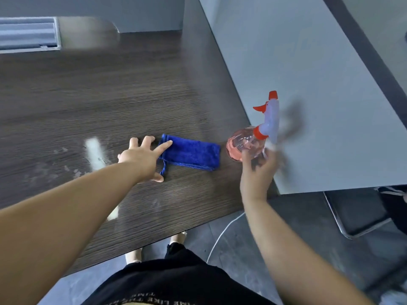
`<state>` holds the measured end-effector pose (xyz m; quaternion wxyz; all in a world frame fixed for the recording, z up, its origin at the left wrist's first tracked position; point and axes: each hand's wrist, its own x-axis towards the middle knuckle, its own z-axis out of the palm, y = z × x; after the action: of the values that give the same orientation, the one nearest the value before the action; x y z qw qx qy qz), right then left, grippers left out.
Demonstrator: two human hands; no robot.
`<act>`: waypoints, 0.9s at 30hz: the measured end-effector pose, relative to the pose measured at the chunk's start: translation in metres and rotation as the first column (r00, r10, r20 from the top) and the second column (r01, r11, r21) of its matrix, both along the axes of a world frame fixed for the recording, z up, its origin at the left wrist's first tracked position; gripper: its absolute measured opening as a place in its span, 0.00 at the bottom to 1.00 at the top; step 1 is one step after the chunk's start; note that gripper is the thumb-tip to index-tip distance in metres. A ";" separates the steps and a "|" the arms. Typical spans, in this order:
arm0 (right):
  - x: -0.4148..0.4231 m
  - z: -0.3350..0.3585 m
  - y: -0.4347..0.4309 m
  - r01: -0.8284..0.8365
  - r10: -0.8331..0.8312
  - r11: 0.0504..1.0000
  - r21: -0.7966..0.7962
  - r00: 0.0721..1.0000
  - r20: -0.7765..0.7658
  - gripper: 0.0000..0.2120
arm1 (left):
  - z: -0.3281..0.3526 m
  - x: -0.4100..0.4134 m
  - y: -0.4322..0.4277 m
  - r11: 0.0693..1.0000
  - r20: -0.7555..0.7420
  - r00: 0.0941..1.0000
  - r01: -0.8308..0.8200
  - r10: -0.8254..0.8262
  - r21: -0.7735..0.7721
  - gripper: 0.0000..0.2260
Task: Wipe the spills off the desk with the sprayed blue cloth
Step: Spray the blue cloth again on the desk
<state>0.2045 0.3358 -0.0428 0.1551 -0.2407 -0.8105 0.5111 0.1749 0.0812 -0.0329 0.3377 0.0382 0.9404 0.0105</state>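
Note:
A folded blue cloth [192,153] lies on the dark wood desk [110,95]. My left hand [143,158] is spread above the desk with straight fingers, its index fingertip touching the cloth's left end. To the right stands a pink spray bottle [246,143] with a white head and orange trigger. My right hand [258,170] is at the bottle's near side, blurred; its fingers reach the round body, and the grip is unclear. Whitish spill streaks [95,154] mark the desk left of my left hand.
A grey partition panel [319,95] rises along the desk's right edge, just behind the bottle. A grey tray-like object [28,35] sits at the far left corner. Below the desk edge are the floor, a white cable [222,232] and a black chair seat [356,212].

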 end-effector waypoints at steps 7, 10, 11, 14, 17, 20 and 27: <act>0.003 -0.004 -0.045 -0.716 0.678 0.522 0.464 0.678 0.283 0.17 | 0.001 0.001 -0.001 1.000 -0.010 1.000 0.000 0.000 0.007 0.46; -0.036 0.006 -0.055 -0.779 0.483 0.465 0.421 0.622 0.617 0.27 | 0.000 0.003 -0.001 1.000 -0.011 1.000 -0.007 0.008 0.011 0.46; -0.043 0.008 -0.058 -0.787 0.420 0.464 0.408 0.600 0.680 0.28 | 0.000 0.004 -0.001 1.000 -0.011 1.000 -0.011 0.012 0.016 0.46; -0.048 0.014 -0.063 -0.795 0.332 0.435 0.422 0.577 0.746 0.21 | 0.002 0.005 -0.002 0.999 -0.013 0.999 -0.031 0.032 0.031 0.45; -0.040 0.023 -0.059 -0.819 0.441 0.521 0.238 0.498 0.747 0.16 | 0.005 0.006 -0.004 0.997 -0.006 0.999 -0.042 0.042 0.070 0.46; -0.030 0.045 -0.058 -0.622 0.604 0.759 -0.192 0.562 0.565 0.10 | 0.010 0.013 0.000 0.983 -0.021 0.997 -0.075 0.079 0.168 0.49; -0.020 0.099 -0.060 -0.342 0.594 0.730 -0.591 0.745 0.303 0.12 | 0.031 0.045 0.038 0.573 -0.193 0.908 -0.061 0.373 0.818 0.21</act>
<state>0.1842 0.2757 0.0565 -0.2541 -0.1695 -0.6960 0.6499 0.2196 0.1191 -0.0015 0.1107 0.0681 0.8767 0.4631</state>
